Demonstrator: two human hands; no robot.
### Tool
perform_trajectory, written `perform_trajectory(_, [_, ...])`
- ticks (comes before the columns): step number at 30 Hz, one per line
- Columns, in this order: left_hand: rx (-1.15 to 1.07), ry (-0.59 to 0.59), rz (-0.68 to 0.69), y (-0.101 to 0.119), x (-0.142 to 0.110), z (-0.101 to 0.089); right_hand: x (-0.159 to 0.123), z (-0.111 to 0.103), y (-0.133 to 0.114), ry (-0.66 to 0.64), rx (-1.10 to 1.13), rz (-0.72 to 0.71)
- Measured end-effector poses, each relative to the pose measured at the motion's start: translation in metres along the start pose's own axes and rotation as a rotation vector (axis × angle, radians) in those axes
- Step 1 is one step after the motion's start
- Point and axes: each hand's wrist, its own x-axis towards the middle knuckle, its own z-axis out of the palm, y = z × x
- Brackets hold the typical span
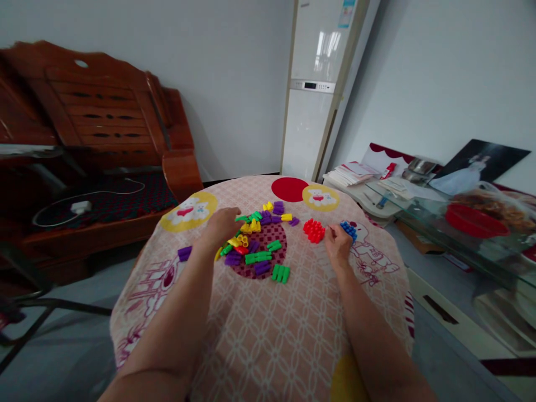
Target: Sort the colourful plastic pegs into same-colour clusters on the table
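Head view, left hand [223, 225] beside multicoloured blocks [258, 257], right hand [338, 244] between red blocks [314, 230] and blue blocks [350, 229]; both grips unclear

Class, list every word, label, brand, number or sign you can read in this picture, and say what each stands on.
No text can be read with certainty.
Blue-and-white sticker on the tall white appliance: too small to read.
Control panel on the same appliance: marks too small to read.
Stacked papers: any print is too blurred.
Tablecloth: figures and patterns, no readable words.
Plastic pieces: no lettering visible.
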Motion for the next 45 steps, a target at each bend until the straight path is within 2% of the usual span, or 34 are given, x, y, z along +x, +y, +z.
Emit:
perform_trajectory(2, [0.038,-0.007,-0.125,-0.038,-0.004,-0.012,0.0,0.0,0.0,0.004,0.008,-0.006])
perform_trajectory(4, [0.029,-0.142,-0.172,-0.066,-0.008,-0.02,-0.001,0.0,0.0,-0.003,0.013,-0.008])
perform_trajectory(7, [-0.024,-0.331,-0.159,-0.08,-0.012,-0.02,-0.001,-0.001,-0.001,-0.005,0.019,-0.003])
perform_trajectory(9, [-0.049,-0.319,-0.105,-0.07,-0.012,-0.013,-0.001,-0.001,-0.002,-0.004,0.021,0.0])
perform_trajectory(12, [-0.065,-0.232,-0.008,-0.039,-0.009,0.002,0.0,-0.002,-0.003,-0.002,0.019,-0.001])
perform_trajectory(14, [-0.108,-0.169,-0.008,-0.019,-0.007,0.01,0.0,-0.002,-0.002,0.001,0.024,-0.001])
perform_trajectory(16, [-0.204,-0.101,-0.032,-0.01,-0.003,0.012,0.0,-0.002,-0.002,0.001,0.029,0.002])
perform_trajectory(19, [-0.328,-0.008,-0.091,-0.017,0.003,0.008,-0.001,-0.001,0.0,-0.002,0.033,0.005])
perform_trajectory(22, [-0.268,0.05,-0.192,-0.04,0.005,0.001,-0.001,-0.002,0.002,-0.008,0.03,-0.001])
perform_trajectory(25, [-0.14,-0.065,-0.208,-0.058,0.004,0.001,-0.001,-0.002,0.002,-0.014,0.016,-0.006])
perform_trajectory(27, [-0.104,-0.165,-0.19,-0.061,0.003,0.005,-0.001,-0.002,0.001,-0.013,0.008,-0.008])
perform_trajectory(28, [-0.097,-0.186,-0.178,-0.06,0.003,0.008,-0.001,-0.002,0.001,-0.013,0.008,-0.008])
perform_trajectory(31, [-0.087,-0.145,-0.159,-0.048,0.004,0.018,-0.001,-0.002,0.001,-0.01,0.018,-0.003])
perform_trajectory(35, [-0.216,-0.109,-0.168,-0.032,0.007,0.031,-0.001,-0.001,0.002,-0.013,0.022,0.015])
perform_trajectory(38, [-0.265,-0.019,-0.166,-0.026,0.009,0.036,0.0,-0.001,0.002,-0.02,0.023,0.029])
perform_trajectory(43, [-0.253,0.215,-0.287,-0.019,0.009,0.022,0.001,-0.002,0.001,-0.018,0.041,0.037])
perform_trajectory(45, [-0.313,0.279,-0.273,-0.007,0.008,0.014,0.001,-0.002,0.001,-0.015,0.047,0.035])
